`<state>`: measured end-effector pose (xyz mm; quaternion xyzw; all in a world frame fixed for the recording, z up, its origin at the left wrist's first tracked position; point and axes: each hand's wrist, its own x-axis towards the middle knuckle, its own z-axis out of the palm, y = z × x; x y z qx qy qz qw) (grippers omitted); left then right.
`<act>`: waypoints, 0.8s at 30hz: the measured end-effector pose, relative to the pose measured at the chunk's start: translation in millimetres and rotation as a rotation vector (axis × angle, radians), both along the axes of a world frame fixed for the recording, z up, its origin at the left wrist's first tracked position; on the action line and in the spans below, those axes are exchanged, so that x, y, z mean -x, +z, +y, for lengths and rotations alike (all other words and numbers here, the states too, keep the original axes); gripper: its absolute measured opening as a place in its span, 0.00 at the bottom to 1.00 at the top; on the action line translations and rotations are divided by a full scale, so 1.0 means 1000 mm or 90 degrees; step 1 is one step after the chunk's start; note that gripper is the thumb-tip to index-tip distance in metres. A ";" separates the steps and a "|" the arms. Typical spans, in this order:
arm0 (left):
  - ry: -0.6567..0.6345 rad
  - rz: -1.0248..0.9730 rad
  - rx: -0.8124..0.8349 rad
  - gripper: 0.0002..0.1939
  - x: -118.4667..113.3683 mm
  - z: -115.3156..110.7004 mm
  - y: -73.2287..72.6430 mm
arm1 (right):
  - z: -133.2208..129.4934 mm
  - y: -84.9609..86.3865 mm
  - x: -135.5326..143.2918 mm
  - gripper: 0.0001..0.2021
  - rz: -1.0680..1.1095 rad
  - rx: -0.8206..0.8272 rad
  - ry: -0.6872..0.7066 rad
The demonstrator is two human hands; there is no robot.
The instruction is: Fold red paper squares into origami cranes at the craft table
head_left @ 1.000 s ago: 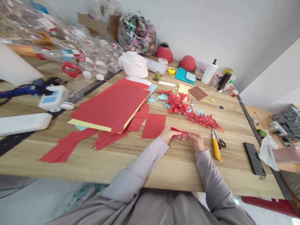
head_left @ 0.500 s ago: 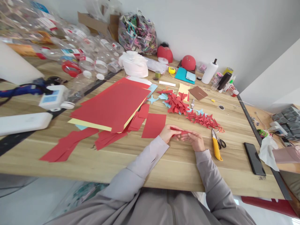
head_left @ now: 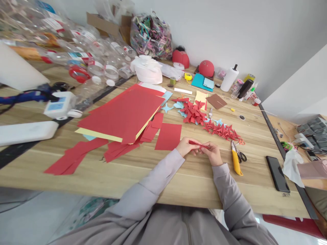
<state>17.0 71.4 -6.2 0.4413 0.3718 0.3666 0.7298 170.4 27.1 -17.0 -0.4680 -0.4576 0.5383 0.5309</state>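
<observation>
Between my two hands is a folded piece of red paper [head_left: 196,143], partly covered by my fingers. My left hand [head_left: 186,147] pinches its left end, and my right hand [head_left: 213,153] pinches the right end. A flat red paper sheet [head_left: 168,136] lies just left of my left hand. Beyond the hands are a row of folded red paper stars [head_left: 221,130] and a heap of red cut shapes [head_left: 193,112]. To the right of my right hand rest a yellow-handled cutter [head_left: 236,161] and black-handled scissors [head_left: 241,156].
A stack of large red sheets [head_left: 120,112] and red paper strips [head_left: 76,154] occupy the left. Plastic bottles [head_left: 97,68] crowd the back left. A phone [head_left: 277,173] lies near the right edge. A white bottle [head_left: 229,79] stands by the wall.
My fingers have shifted slightly on the red paper, with the right fingers now more curled at its end. The other things on the table stay in place.
</observation>
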 end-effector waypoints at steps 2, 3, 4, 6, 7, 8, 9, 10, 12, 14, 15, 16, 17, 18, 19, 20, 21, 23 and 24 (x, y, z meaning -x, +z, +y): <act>0.010 0.001 0.001 0.16 -0.001 -0.001 0.000 | 0.000 -0.001 -0.001 0.10 0.019 0.013 -0.018; 0.019 -0.003 0.001 0.16 -0.001 -0.001 0.000 | 0.001 -0.001 -0.002 0.10 0.034 0.020 -0.026; 0.024 -0.009 0.000 0.16 -0.002 -0.001 0.000 | 0.001 -0.002 -0.003 0.10 0.049 0.024 -0.033; 0.022 -0.023 -0.008 0.16 -0.001 -0.001 -0.001 | 0.001 -0.004 -0.004 0.09 0.079 0.024 -0.032; 0.015 -0.028 -0.013 0.16 -0.001 -0.001 -0.001 | 0.001 -0.005 -0.004 0.09 0.089 0.022 -0.024; 0.009 -0.029 -0.017 0.16 -0.001 0.000 -0.001 | 0.000 -0.005 -0.004 0.08 0.094 0.021 -0.013; 0.004 -0.027 -0.017 0.15 0.000 0.000 -0.002 | 0.000 -0.006 -0.004 0.08 0.095 0.021 -0.004; -0.001 -0.023 -0.014 0.15 0.001 0.001 -0.002 | 0.000 -0.006 -0.004 0.08 0.092 0.023 0.000; -0.010 -0.016 -0.001 0.14 0.002 0.003 -0.003 | 0.000 -0.006 -0.003 0.07 0.085 0.028 -0.008; -0.024 -0.019 0.013 0.14 0.004 0.004 -0.003 | 0.000 -0.005 -0.003 0.06 0.089 0.031 -0.023; -0.032 -0.024 0.019 0.14 0.005 0.005 -0.002 | 0.000 -0.004 -0.003 0.05 0.096 0.031 -0.031; -0.039 -0.030 0.023 0.15 0.005 0.005 -0.002 | 0.001 -0.004 -0.003 0.05 0.104 0.030 -0.039; -0.047 -0.037 0.027 0.15 0.006 0.005 -0.001 | 0.001 -0.004 -0.003 0.05 0.112 0.026 -0.046; -0.054 -0.043 0.031 0.15 0.006 0.005 -0.001 | 0.002 -0.004 -0.003 0.04 0.118 0.023 -0.054; -0.060 -0.047 0.034 0.14 0.006 0.005 0.000 | 0.002 -0.004 -0.003 0.04 0.121 0.021 -0.060; -0.063 -0.051 0.037 0.13 0.007 0.004 0.001 | 0.002 -0.004 -0.004 0.04 0.121 0.019 -0.064; -0.066 -0.053 0.039 0.12 0.007 0.004 0.001 | 0.002 -0.004 -0.004 0.04 0.116 0.018 -0.066; -0.077 -0.058 0.046 0.11 0.009 0.005 0.002 | 0.001 -0.003 -0.005 0.03 0.094 0.010 -0.064; -0.079 -0.065 0.049 0.11 0.010 0.006 0.002 | 0.000 -0.002 -0.005 0.03 0.074 -0.001 -0.066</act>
